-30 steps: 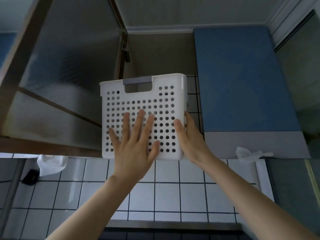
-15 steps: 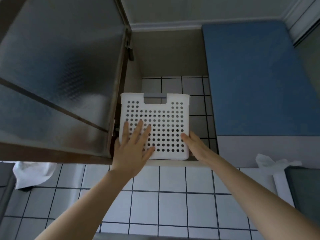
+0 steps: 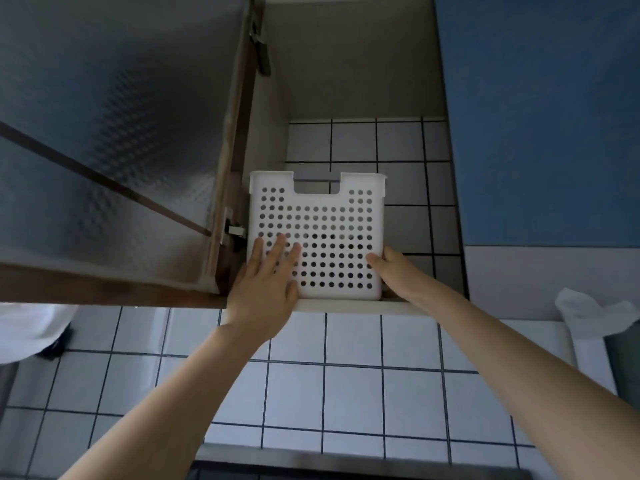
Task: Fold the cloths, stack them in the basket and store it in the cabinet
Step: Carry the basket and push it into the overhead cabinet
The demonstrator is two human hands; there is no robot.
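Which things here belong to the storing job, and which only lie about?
Job:
- white basket, on the cabinet shelf
- cabinet, door open
- left hand, flat on basket
- right hand, at basket's right edge

Lying about:
- white bag
- white cloth

Dim, bluish, soft focus; wide-angle bending at edges.

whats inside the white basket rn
Cannot tell: the white basket shows only its perforated front wall, with dim patches through the holes. Any cloths inside are hidden.
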